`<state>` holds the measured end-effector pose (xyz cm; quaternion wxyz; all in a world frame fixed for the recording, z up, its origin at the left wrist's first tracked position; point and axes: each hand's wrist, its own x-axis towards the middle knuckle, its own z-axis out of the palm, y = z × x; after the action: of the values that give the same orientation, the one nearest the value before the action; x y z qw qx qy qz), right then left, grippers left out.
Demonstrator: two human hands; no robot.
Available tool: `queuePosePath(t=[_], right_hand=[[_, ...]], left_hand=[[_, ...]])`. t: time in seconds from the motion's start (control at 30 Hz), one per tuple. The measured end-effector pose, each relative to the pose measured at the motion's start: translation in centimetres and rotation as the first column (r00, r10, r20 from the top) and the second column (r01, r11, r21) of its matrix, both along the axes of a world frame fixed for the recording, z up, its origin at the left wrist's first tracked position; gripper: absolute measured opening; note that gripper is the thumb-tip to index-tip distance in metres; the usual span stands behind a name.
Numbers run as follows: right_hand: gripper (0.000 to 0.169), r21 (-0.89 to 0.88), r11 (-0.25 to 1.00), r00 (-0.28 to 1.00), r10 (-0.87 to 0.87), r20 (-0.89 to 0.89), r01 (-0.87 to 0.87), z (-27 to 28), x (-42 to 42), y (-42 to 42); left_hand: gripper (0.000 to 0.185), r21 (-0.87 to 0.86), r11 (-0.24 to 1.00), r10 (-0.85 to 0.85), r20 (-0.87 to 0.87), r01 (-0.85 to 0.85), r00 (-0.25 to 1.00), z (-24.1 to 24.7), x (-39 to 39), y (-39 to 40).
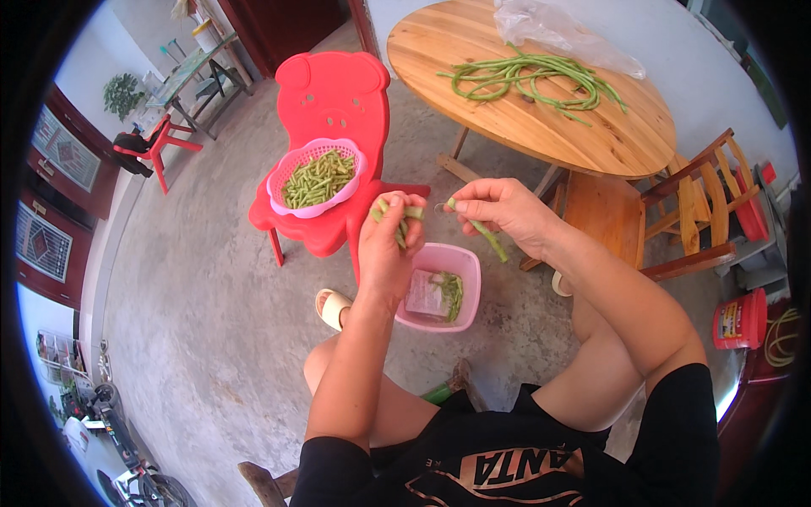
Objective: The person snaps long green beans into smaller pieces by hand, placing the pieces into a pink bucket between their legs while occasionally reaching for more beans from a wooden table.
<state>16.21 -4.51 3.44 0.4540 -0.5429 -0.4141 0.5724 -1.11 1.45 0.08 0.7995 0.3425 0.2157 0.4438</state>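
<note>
Several short pieces of green long bean (413, 213) are bunched in my left hand (386, 244), its fingers closed around them. My right hand (500, 209) pinches a longer bean piece (489, 241) near its upper end, and the rest slants down to the right. A thin curved strand shows by my right fingertips. Below my hands, a pink plastic basin (469, 304) on the floor holds bean scraps (451, 295) and a clear, flat-looking item. Ahead on the left, a pink colander (277, 190) full of cut bean pieces (319, 180) rests on a red pig-shaped chair (332, 82).
A round wooden table (431, 38) bears whole long beans (538, 79) and a clear plastic bag (564, 35). A wooden chair (605, 209) stands at the right, with a red bucket (740, 320) beyond it. A motorbike (136, 466) is at the lower left.
</note>
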Motion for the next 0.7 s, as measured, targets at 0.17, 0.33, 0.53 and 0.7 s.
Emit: queuePosePath(t=[0.17,0.33,0.53,0.7], right_hand=[[0.018,-0.015,1.0,0.999,0.013,-0.031,-0.014,-0.4,-0.1,0.1],[0.017,0.003,1.0,0.999,0.028,0.019,-0.029,0.1,-0.5,-0.2],[0.019,0.034,0.996,0.997,-0.079,-0.014,0.08,-0.1,0.2,0.1],[0.023,0.0,0.991,0.973,-0.13,-0.188,0.133,0.1,1.8,0.4]], left_hand=[[0.013,-0.053,0.988,-0.146,0.044,0.148,0.988,-0.5,0.0,-0.1],[0.008,0.245,0.969,0.043,-0.294,0.032,0.955,-0.1,0.5,-0.9],[0.005,0.567,0.792,0.057,-0.437,0.226,0.898,0.4,0.4,-1.6],[0.006,0.536,0.575,-0.093,-0.708,0.618,0.7,-1.1,0.5,-1.9]])
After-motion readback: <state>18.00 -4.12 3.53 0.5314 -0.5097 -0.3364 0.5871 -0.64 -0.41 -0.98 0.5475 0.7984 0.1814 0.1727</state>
